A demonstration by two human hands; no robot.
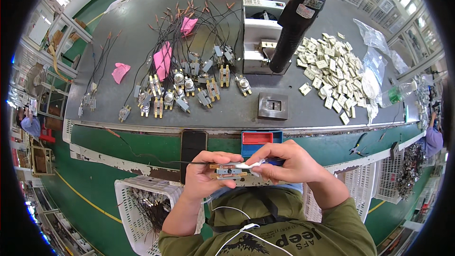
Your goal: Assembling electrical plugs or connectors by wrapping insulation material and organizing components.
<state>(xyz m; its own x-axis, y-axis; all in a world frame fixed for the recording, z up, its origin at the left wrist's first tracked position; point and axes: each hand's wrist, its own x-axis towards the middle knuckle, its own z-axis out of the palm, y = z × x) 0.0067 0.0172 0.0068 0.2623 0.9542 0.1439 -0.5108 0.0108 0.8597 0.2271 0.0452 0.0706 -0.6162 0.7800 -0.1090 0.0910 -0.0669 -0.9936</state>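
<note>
Close to my body, my left hand [207, 174] grips a small grey electrical part with brass terminals [229, 172] between thumb and fingers. A black wire [175, 162] runs from it off to the left. My right hand [291, 163] is closed at the part's right end, pinching a thin white cloth-like piece [253, 165] against it. A dark blue handle-like thing [275, 161] shows under the right fingers; its kind is hidden. On the table ahead lie several similar wired parts [189, 85] with brass terminals and round metal discs.
Beyond my hands are a phone [194, 144], a blue tray with a red insert [262, 137] and a metal fixture block [273, 106]. A black electric screwdriver [298, 26] hangs before a screw feeder [253, 33]. White ceramic blocks [332, 66] are heaped right, pliers [359, 146] nearer.
</note>
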